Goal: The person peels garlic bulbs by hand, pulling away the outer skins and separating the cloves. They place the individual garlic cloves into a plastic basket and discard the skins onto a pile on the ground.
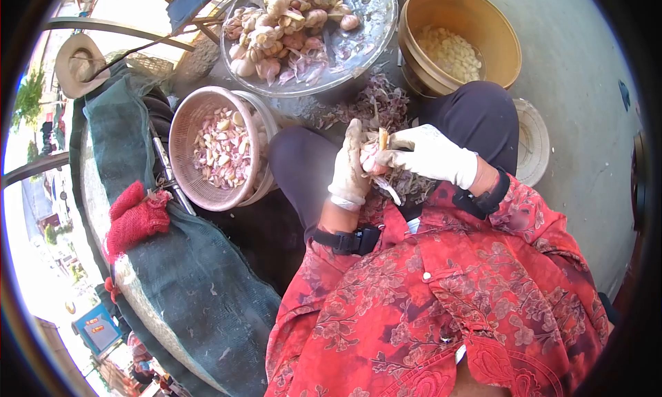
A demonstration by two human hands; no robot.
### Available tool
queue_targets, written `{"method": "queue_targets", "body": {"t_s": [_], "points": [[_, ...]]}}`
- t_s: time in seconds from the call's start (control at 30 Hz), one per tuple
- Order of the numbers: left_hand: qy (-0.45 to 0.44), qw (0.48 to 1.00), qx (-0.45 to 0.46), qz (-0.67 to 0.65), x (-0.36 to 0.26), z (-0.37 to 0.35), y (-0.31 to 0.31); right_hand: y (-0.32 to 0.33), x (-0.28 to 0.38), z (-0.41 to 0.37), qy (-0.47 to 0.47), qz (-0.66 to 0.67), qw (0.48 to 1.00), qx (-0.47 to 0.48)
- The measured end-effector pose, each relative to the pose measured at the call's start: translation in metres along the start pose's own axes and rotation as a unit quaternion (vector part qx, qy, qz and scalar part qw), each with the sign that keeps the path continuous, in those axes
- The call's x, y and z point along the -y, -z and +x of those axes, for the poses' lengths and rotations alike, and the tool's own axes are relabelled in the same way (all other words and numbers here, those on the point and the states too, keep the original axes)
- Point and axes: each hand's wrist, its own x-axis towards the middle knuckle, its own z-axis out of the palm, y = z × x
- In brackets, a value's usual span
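Both my hands wear white gloves and meet over my lap. My left hand [350, 169] cups a garlic bulb [369, 159] from the left. My right hand [427, 154] pinches the bulb's dry stem from the right, its fingers closed on it. Papery purple skins [379, 104] lie on my knees and on the ground just beyond the hands. I cannot tell whether a small blade is in the right hand.
A pink woven basket [181, 131] of separated cloves sits to the left. A clear tray [376, 25] with whole garlic bulbs lies ahead. A tan bucket [507, 49] holds peeled cloves at upper right. A green sack [186, 287] and red mesh bag [136, 218] lie left.
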Motion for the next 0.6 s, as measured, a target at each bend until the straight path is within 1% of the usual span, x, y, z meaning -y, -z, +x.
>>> {"method": "queue_targets", "body": {"t_s": [0.03,0.07,0.1,0.13,0.17,0.2,0.23,0.27,0.3,0.33,0.37,0.4,0.43,0.47,0.5,0.53,0.6], "points": [[0.000,1.000,-0.001,0.000,-0.021,-0.001,-0.002,-0.001,-0.013,0.005,-0.009,0.021,1.000,0.005],[0.087,0.979,0.020,-0.181,-0.061,-0.002,-0.008,-0.004,-0.021,0.008,-0.009,0.021,1.000,0.005],[0.170,0.919,0.040,-0.355,-0.083,-0.002,-0.011,-0.006,-0.029,0.010,-0.012,0.072,0.997,-0.017],[0.169,0.919,0.040,-0.355,-0.077,-0.002,-0.011,-0.008,-0.038,0.013,-0.014,0.124,0.991,-0.041],[0.136,0.945,0.057,-0.293,-0.065,-0.003,-0.011,-0.012,-0.051,0.019,-0.066,0.123,0.989,-0.045],[0.101,0.965,0.073,-0.230,-0.054,-0.003,-0.011,-0.011,-0.043,0.016,-0.065,0.123,0.989,-0.044],[0.098,0.957,0.085,-0.261,-0.052,-0.002,-0.012,-0.008,-0.028,0.008,-0.111,0.213,0.970,-0.032],[0.097,0.957,0.085,-0.261,-0.050,-0.001,-0.013,-0.006,-0.018,0.004,-0.156,0.302,0.940,-0.022],[0.157,0.930,0.081,-0.323,-0.057,0.002,-0.015,-0.006,-0.013,0.002,-0.156,0.301,0.940,-0.022],[0.216,0.895,0.077,-0.382,-0.065,0.002,-0.017,-0.007,-0.008,0.001,-0.132,0.287,0.949,-0.018],[0.228,0.876,0.036,-0.424,-0.074,0.001,-0.020,-0.008,-0.006,0.000,-0.107,0.272,0.956,-0.014],[0.227,0.876,0.037,-0.423,-0.071,0.001,-0.019,-0.010,-0.006,-0.001,-0.106,0.272,0.956,-0.015],[0.197,0.903,0.027,-0.380,-0.066,0.001,-0.017,-0.012,-0.008,-0.002,0.000,0.116,0.993,-0.016],[0.169,0.926,0.016,-0.337,-0.062,0.000,-0.015,-0.014,-0.009,-0.004,0.105,-0.044,0.993,-0.016],[0.214,0.888,0.058,-0.403,-0.069,0.000,-0.009,-0.012,-0.006,-0.004,0.079,-0.164,0.983,0.015],[0.269,0.826,0.044,-0.493,-0.070,0.004,-0.007,-0.012,-0.012,-0.004,0.097,-0.167,0.980,0.041],[0.239,0.828,0.062,-0.504,-0.071,0.001,-0.004,-0.010,-0.007,-0.009,0.071,-0.159,0.980,0.091]]}}
